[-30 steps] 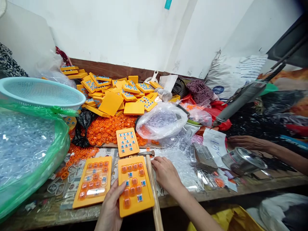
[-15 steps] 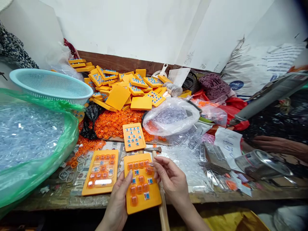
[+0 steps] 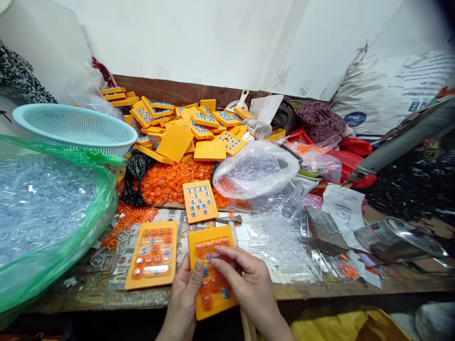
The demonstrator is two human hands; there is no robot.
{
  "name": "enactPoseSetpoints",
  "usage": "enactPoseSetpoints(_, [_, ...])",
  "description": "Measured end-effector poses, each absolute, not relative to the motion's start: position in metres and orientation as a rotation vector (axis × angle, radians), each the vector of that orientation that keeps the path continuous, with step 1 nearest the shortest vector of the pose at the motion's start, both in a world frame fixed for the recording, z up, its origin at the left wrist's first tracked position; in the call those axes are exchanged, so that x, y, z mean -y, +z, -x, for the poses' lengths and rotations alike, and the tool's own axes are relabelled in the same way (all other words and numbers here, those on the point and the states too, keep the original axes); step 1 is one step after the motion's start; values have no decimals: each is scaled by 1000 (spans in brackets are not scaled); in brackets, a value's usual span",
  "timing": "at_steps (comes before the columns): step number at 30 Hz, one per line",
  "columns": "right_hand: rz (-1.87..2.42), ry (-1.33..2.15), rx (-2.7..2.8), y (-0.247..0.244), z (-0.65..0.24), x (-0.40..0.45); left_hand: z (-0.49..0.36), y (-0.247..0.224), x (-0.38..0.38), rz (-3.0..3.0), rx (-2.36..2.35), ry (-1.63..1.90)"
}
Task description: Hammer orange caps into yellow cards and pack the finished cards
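My left hand (image 3: 185,289) grips a yellow plastic panel (image 3: 209,310) by its left edge, thumb on top. Rows of orange see-through caps sit on that panel, with small blue printed spots between some of them. Over its upper middle, the fingertips of my right hand (image 3: 245,279) are pinched on a small clear plastic cap, mostly hidden by the fingers. To the left lies another yellow panel (image 3: 172,274) bearing orange and clear caps. Behind, a third panel (image 3: 202,218) shows blue printed spots and no caps. A hammer (image 3: 231,219) lies partly under the held panel and my right hand.
Yellow panels (image 3: 209,150) are heaped at the back, behind loose orange caps (image 3: 167,182). A green bag (image 3: 106,208) of clear pieces and a blue basket (image 3: 24,113) stand left. Right are a white bag (image 3: 284,182), clear pieces (image 3: 273,241), a metal block (image 3: 325,227) and a can (image 3: 377,237).
My right hand has moved left from the held panel's right edge to over its upper middle, carrying the clear cap. The view has shifted slightly. A forearm at the far right has left view.
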State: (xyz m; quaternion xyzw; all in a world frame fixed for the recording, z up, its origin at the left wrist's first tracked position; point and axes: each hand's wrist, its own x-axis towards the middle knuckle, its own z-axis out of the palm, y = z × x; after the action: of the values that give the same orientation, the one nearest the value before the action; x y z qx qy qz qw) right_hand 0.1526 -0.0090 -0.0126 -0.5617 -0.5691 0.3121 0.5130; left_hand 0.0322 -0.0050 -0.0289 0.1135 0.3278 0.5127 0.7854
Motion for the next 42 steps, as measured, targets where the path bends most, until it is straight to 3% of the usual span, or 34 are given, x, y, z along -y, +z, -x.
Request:
enactPoseSetpoints(4, [1201,333,1553,-13,-150,16,-35,-24,7,-264,-757,1128])
enactPoseSetpoints(8, [1344,11,1491,-25,-154,19,-34,-18,9,-323,-846,1137])
enactPoseSetpoints(11, [1416,448,1225,-27,-157,16,-33,-17,11,-370,-924,1149])
enactPoseSetpoints(14, [1214,1174,980,-17,-155,13,-32,-18,12,-511,-1019,1181])
enactPoseSetpoints(16, [1100,1390,865,-9,-153,11,-31,-19,12,-659,-1118,1195])
enactPoseSetpoints(22, [1005,1343,736,-7,-150,10,-35,-15,6,-934,-1264,1182])
enactPoseSetpoints(42, [1029,1283,751,10,-156,23,-38,8,12,-894,-1103,1201])
